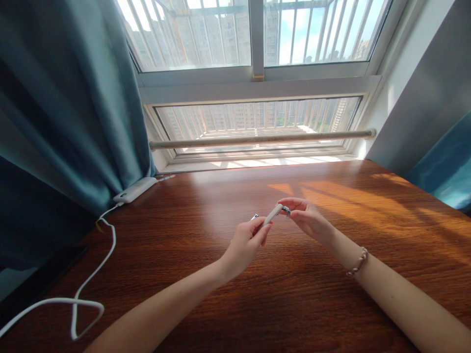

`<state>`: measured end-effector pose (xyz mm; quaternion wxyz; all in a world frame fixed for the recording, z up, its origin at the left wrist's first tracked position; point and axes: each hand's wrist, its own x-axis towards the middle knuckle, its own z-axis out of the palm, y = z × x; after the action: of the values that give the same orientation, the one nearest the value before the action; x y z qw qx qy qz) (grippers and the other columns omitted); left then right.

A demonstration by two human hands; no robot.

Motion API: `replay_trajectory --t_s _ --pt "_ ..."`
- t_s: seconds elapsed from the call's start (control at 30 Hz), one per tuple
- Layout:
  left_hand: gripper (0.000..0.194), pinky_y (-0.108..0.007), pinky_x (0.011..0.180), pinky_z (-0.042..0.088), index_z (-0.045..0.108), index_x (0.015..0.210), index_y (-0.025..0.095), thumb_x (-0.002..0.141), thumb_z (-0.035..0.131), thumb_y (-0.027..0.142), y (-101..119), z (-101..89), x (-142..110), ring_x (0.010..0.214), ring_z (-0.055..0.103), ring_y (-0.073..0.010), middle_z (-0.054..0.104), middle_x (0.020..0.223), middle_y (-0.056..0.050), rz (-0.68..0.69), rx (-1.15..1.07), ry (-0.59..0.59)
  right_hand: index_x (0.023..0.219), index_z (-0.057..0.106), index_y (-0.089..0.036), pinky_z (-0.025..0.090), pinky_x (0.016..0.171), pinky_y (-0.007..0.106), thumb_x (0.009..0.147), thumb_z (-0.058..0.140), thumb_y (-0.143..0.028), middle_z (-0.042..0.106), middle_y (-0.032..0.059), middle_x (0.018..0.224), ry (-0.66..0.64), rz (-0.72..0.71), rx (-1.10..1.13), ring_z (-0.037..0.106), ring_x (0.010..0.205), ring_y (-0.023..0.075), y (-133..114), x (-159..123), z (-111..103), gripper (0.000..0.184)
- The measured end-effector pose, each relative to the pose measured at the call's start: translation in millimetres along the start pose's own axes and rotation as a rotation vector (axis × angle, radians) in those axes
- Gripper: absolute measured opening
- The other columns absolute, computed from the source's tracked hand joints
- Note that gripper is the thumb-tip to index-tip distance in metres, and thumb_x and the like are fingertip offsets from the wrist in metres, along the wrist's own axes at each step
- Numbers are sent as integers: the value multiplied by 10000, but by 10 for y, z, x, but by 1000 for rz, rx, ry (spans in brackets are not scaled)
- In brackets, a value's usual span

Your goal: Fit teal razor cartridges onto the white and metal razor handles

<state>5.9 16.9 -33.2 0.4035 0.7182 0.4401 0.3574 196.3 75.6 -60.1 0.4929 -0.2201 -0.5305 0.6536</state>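
Above the wooden table, a slim white strip (pixel 273 214) with short dark teeth along one edge is held between my hands. Its exact kind is not clear. My left hand (pixel 246 241) is closed around the lower end, thumb on top. A small shiny metal bit (pixel 254 216) sticks out past those fingers; whether it belongs to the strip I cannot tell. At the far end of the strip is a dark, shiny piece (pixel 285 210). My right hand (pixel 306 215) pinches there with thumb and fingertips, and it partly hides this end.
The brown wooden table (pixel 176 304) reaches to the window sill. A white power strip or adapter (pixel 136 190) lies at the back left, its white cable (pixel 110 250) looping along the left side. A blue curtain (pixel 73 98) hangs at left; a rail (pixel 257 140) crosses the window.
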Motion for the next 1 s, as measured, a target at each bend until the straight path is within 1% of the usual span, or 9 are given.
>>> replay_trajectory --t_s 0.13,0.23,0.33,0.43,0.5,0.67,0.8,0.9,1.0 --pt "278 -206 521 278 545 745 144 863 385 338 20 -5 -1 531 362 -88 400 544 42 4 -5 4 921 665 -213 388 894 325 630 727 -293 655 37 927 -6 8 72 562 900 161 21 -3 23 308" --pt "282 -209 520 282 537 731 146 861 384 344 30 -8 -2 530 370 -91 405 546 41 5 0 11 946 654 -221 399 889 335 643 715 -332 641 54 994 -22 21 79 557 948 178 21 -8 32 329" --pt "285 -212 522 285 527 712 146 860 383 341 36 -7 -6 529 375 -93 406 544 40 8 10 13 984 636 -222 406 880 348 650 702 -375 624 70 1035 -32 24 78 557 953 189 19 -12 38 373" --pt "292 -210 524 285 482 652 150 862 381 325 38 -5 -10 527 370 -88 404 543 40 16 5 8 1025 615 -220 411 869 329 648 700 -395 617 67 1037 -35 25 108 558 938 177 38 -10 38 425" --pt "297 -208 522 280 455 627 152 862 382 317 36 -4 -10 525 362 -85 399 542 41 19 -2 2 1013 622 -217 407 874 318 646 702 -398 620 56 1009 -41 27 140 554 932 168 65 -7 34 416" --pt "273 -208 515 273 480 677 150 865 379 320 33 4 -13 529 352 -85 392 552 42 13 2 -21 965 646 -220 404 874 330 656 677 -456 628 50 972 -75 52 177 559 901 168 121 -12 15 390" --pt "266 -207 508 266 492 710 151 867 379 333 38 27 -43 523 342 -84 382 550 45 37 19 -20 991 635 -235 399 877 346 687 636 -487 620 55 1003 -73 59 177 554 931 179 126 -23 13 395" --pt "246 -208 515 267 515 743 152 865 387 323 37 45 -63 526 347 -84 392 558 44 64 64 -33 1010 626 -240 399 879 349 700 618 -501 625 55 982 -87 76 184 559 929 181 129 -27 20 405" --pt "244 -207 519 269 529 738 153 863 392 311 21 47 -55 526 353 -84 400 556 43 69 108 -3 993 632 -239 404 874 350 693 625 -502 624 52 982 -114 82 206 553 941 184 149 -25 13 399"
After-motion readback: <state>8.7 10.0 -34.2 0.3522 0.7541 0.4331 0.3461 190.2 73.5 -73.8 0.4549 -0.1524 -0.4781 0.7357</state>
